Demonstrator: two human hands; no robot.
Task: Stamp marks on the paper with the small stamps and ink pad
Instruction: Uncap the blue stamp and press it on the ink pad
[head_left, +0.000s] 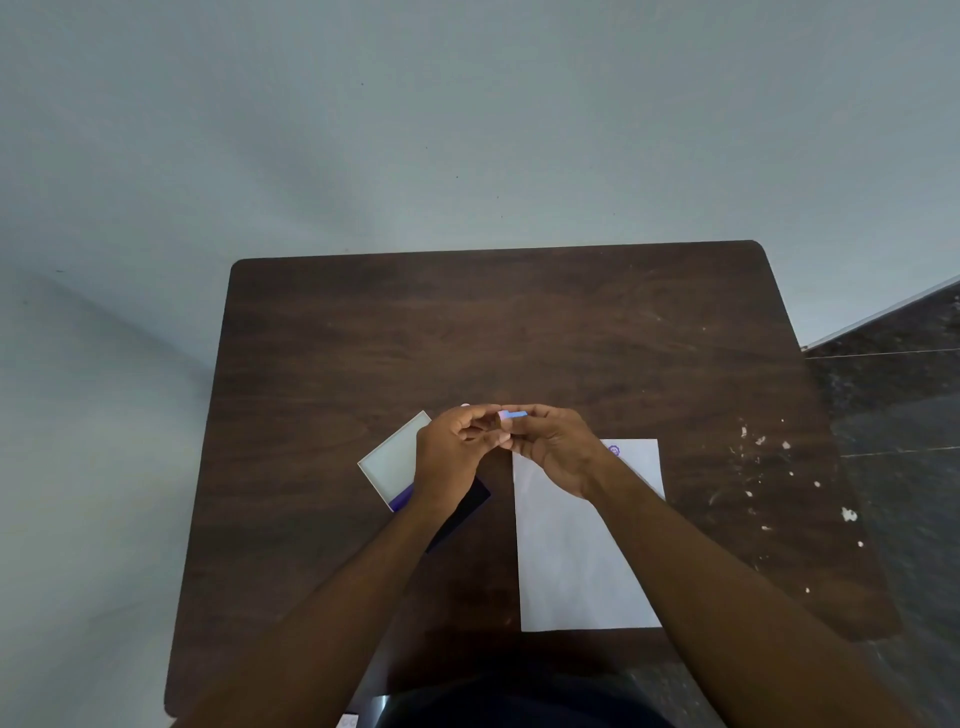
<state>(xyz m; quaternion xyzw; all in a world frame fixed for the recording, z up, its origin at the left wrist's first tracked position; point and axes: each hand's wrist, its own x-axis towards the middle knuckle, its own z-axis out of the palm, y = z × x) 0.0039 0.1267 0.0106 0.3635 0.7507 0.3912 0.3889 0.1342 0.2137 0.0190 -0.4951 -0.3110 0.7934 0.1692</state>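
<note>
A white sheet of paper (582, 551) lies on the dark wooden table (467, 332), right of centre, with one purple stamp mark (614, 450) near its top edge. My right hand (550, 447) pinches a small blue stamp (511, 415) above the paper's top left corner. My left hand (452, 452) meets it fingertip to fingertip; whether it grips the stamp I cannot tell. Under my left hand sits the open ink pad (457, 514), its dark base partly hidden, with its white lid (392, 460) flipped out to the left.
The table stands against a pale wall. White paint flecks (763, 467) mark its right side. Dark tiled floor (904, 405) shows beyond the right edge. My forearms cross the near half of the table.
</note>
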